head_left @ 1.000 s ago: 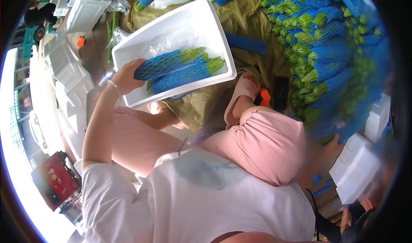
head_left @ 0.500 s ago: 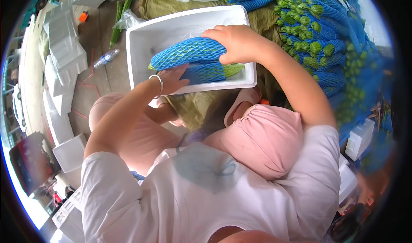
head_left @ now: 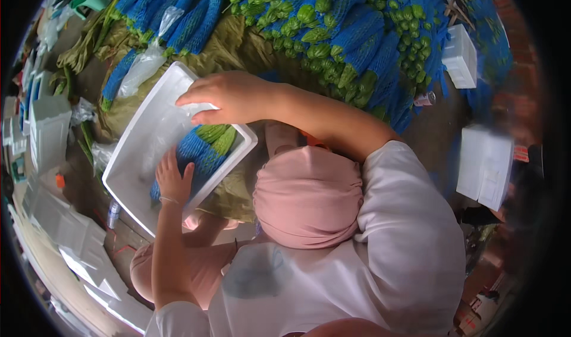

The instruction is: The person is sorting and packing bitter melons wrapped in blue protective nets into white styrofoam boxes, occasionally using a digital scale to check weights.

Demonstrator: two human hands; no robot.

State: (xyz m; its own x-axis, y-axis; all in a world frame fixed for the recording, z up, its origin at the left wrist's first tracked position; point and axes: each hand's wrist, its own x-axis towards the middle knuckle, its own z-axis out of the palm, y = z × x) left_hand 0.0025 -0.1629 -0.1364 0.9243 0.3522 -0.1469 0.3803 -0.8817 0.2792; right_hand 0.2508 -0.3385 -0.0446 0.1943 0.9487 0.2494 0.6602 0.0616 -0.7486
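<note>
Inside a white foam box [head_left: 128, 152], two long green gourds in blue mesh sleeves [head_left: 205, 155] lie side by side, their ribbed green ends toward the box's right corner. My left hand [head_left: 173, 179], with a bracelet at its wrist, rests at the gourds' left side, fingers spread. Over the box's far right wall hangs my right hand [head_left: 229, 96], its thumb apart from its curved fingers and no gourd between them. That hand and forearm hide part of the rim.
Many netted gourds [head_left: 357, 45] are piled beyond the box on brown sheeting [head_left: 232, 39]. More netted gourds [head_left: 196, 24] and a clear plastic bag [head_left: 146, 69] lie far left. White foam boxes [head_left: 74, 236] line the left; another foam box [head_left: 485, 167] stands right.
The view has swung right, so the box appears turned and farther left. My right hand has let go of the upper gourd, which now lies beside the other one.
</note>
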